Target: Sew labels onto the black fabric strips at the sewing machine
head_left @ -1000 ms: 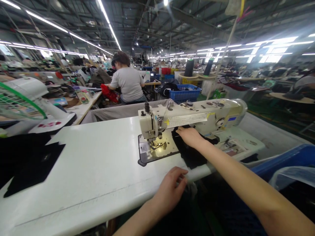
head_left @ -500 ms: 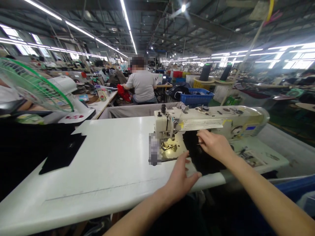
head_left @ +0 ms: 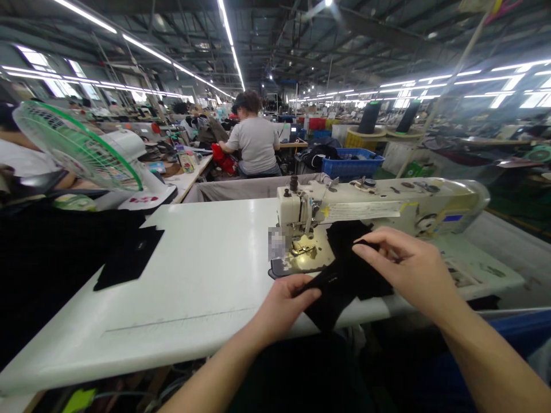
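Two hands, left and right, grip one black cloth piece between them, at the desk's near edge, beside one sewing machine. Its long axis slants from near-left to far-right; a pointed corner faces the wearer.

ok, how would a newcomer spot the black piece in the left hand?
Find the cream sewing machine on the white table. Nearer the camera than its needle is a black piece with a small pale mark. Unlike the black cloth at the table's left, its corner is in the left hand.
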Tool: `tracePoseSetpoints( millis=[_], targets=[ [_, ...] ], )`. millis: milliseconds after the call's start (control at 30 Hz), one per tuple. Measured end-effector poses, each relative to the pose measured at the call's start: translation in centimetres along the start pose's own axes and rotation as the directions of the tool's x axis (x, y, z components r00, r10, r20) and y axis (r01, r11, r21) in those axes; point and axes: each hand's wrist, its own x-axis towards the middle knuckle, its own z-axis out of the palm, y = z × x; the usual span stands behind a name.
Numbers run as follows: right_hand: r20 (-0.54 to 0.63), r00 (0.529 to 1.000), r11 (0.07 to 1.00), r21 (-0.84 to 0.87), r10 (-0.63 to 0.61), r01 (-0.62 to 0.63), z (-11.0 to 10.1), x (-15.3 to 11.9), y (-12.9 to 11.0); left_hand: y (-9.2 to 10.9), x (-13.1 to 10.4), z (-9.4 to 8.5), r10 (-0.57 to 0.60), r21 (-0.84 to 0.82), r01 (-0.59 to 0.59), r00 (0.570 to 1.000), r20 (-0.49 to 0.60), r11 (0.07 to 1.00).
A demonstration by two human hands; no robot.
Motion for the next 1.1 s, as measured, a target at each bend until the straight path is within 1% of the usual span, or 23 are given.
tracePoseSetpoints(
  millis=[33,67,100,133,167,233,267,300,333,367,400,467,533,600,667,733,800,900,933,967,1033,1100],
  targets=[
    [0.024,0.992,0.991,0.059,0.122,-0.123,0.4,-0.7,0.6,0.1,-0.5,-1.5,-0.015,0.025,0.017,0.998,-0.055,1.0],
    [0.078,0.966,0.959,0.12,0.247,-0.255,1.0,-1.7,1.2,0.4,-1.0,-3.1,-0.03,0.044,0.035,0.994,-0.105,0.998],
    [0.162,0.92,0.907,0.175,0.358,-0.384,1.8,-2.7,1.6,0.7,-1.4,-4.6,-0.049,0.059,0.057,0.989,-0.138,0.997],
    [0.246,0.857,0.834,0.221,0.453,-0.505,2.7,-3.9,1.9,1.1,-1.7,-6.0,-0.072,0.068,0.084,0.985,-0.16,0.994],
    [0.337,0.785,0.751,0.257,0.52,-0.608,3.8,-5.1,2.1,1.4,-1.9,-7.2,-0.103,0.07,0.117,0.979,-0.174,0.991],
    [0.505,0.65,0.597,0.29,0.568,-0.748,5.9,-7.4,2.1,1.9,-1.9,-9.0,-0.175,0.064,0.19,0.966,-0.188,0.98],
    [0.573,0.59,0.53,0.294,0.568,-0.796,6.9,-8.5,2.0,2.0,-1.7,-9.7,-0.207,0.06,0.221,0.961,-0.186,0.973],
    [0.622,0.542,0.47,0.297,0.566,-0.831,7.9,-9.4,1.8,2.1,-1.4,-10.2,-0.234,0.06,0.248,0.957,-0.173,0.967],
    [0.655,0.507,0.422,0.301,0.561,-0.855,8.6,-10.1,1.7,2.2,-1.0,-10.7,-0.256,0.069,0.268,0.955,-0.149,0.961],
    [0.67,0.489,0.386,0.312,0.558,-0.868,9.3,-10.7,1.5,2.3,-0.5,-11.1,-0.272,0.092,0.283,0.955,-0.117,0.955],
    [0.673,0.482,0.36,0.327,0.561,-0.874,9.9,-11.2,1.4,2.3,0.0,-11.5,-0.28,0.136,0.289,0.957,-0.08,0.948],
    [0.661,0.488,0.339,0.353,0.57,-0.872,10.9,-11.8,1.2,2.5,1.4,-12.2,-0.271,0.272,0.27,0.962,-0.035,0.924],
    [0.631,0.515,0.364,0.365,0.58,-0.857,11.9,-12.2,1.1,2.6,2.9,-12.9,-0.22,0.422,0.217,0.975,-0.043,0.88],
    [0.581,0.567,0.42,0.381,0.584,-0.824,12.9,-12.4,1.0,2.3,4.7,-13.4,-0.155,0.526,0.152,0.987,-0.038,0.837],
    [0.511,0.631,0.483,0.407,0.584,-0.776,13.9,-12.5,0.7,1.8,6.5,-13.4,-0.084,0.612,0.045,0.996,0.035,0.789],
    [0.447,0.684,0.545,0.414,0.577,-0.729,14.7,-12.5,0.4,0.9,8.2,-13.0,-0.01,0.681,-0.081,0.992,0.128,0.728],
    [0.398,0.738,0.621,0.399,0.546,-0.675,15.1,-12.5,0.1,-0.1,9.5,-12.3,0.051,0.726,-0.161,0.984,0.171,0.668],
    [0.351,0.818,0.738,0.366,0.455,-0.567,15.1,-12.5,0.1,-1.7,10.4,-11.2,0.123,0.763,-0.188,0.982,0.143,0.618],
    [0.348,0.839,0.773,0.348,0.419,-0.531,15.0,-12.5,0.3,-2.1,10.4,-10.9,0.165,0.791,-0.192,0.979,0.116,0.582],
    [0.346,0.858,0.807,0.33,0.38,-0.49,14.9,-12.5,0.5,-2.5,10.3,-10.6,0.216,0.828,-0.192,0.972,0.088,0.527],
    [0.326,0.905,0.875,0.307,0.273,-0.374,14.6,-12.5,1.1,-3.1,9.9,-10.3,0.319,0.906,-0.182,0.946,0.056,0.382],
    [0.272,0.955,0.932,0.302,0.117,-0.2,14.5,-12.5,1.9,-3.5,9.5,-10.2,0.355,0.948,-0.188,0.931,0.089,0.255]
  ],
)
